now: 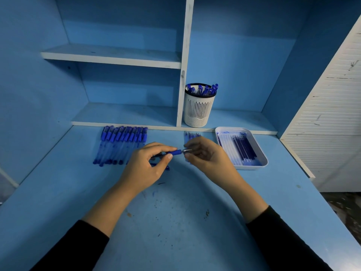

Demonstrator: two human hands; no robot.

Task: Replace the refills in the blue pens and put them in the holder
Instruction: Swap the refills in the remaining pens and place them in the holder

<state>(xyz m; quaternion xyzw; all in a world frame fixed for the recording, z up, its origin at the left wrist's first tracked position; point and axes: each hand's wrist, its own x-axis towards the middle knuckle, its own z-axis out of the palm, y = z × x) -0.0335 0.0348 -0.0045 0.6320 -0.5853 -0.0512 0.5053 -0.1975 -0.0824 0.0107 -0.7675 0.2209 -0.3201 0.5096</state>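
Pen [174, 152], horizontal, blue rubber collar, bare metal tip rightward

left hand [144, 165] and right hand [207, 156] meet out front, both curled, their tips pinching close together.

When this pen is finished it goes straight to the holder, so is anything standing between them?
Nothing upright does. The pen, gripped by the left hand and pinched at its tip by the right hand, faces only a flat pile of refills and the shelf's low lip before the holder. Lifted, the way looks open.
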